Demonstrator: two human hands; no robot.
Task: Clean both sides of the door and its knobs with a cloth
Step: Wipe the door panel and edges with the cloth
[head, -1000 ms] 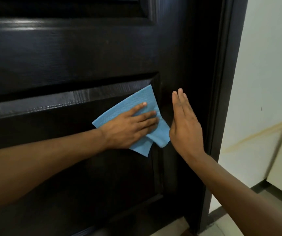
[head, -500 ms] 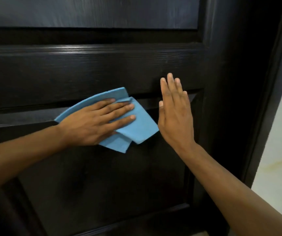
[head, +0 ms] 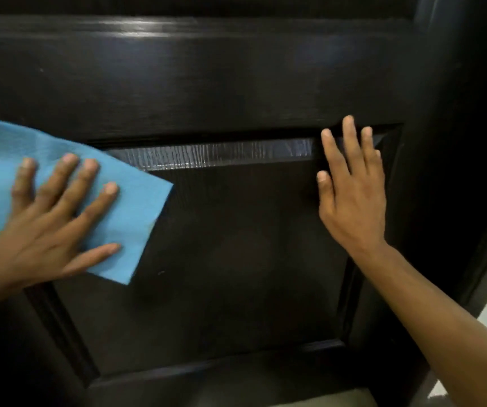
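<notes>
Blue cloth [head: 69, 183] had slid way over to the left side of the recessed panel by this point. Half a second earlier it was sitting almost right next to the other hand, near the panel's top right corner, so that was one long sideways swipe along the upper edge. Only the head view to go on here.

Left hand [head: 51, 218] had its fingers spread flat on top of the cloth, pressing it against the door [head: 236, 83], not pinching it at all. Right hand [head: 351, 195] was also flat, fingers straight and close together, resting on the panel's right edge with the fingertips up at the bevel. It held nothing, and I'd guess it was just bracing the door so it didn't swing.

Door itself was dark, nearly black wood with visible grain and a glossy finish. The bevel strip [head: 221, 154] along the panel top caught the light. A few tiny pale specks showed on the panel lower down.

My read: this face was mid-wipe, with the lower panel not yet covered. No knob was in frame, so the knobs and the other side looked like they were left to do.
</notes>
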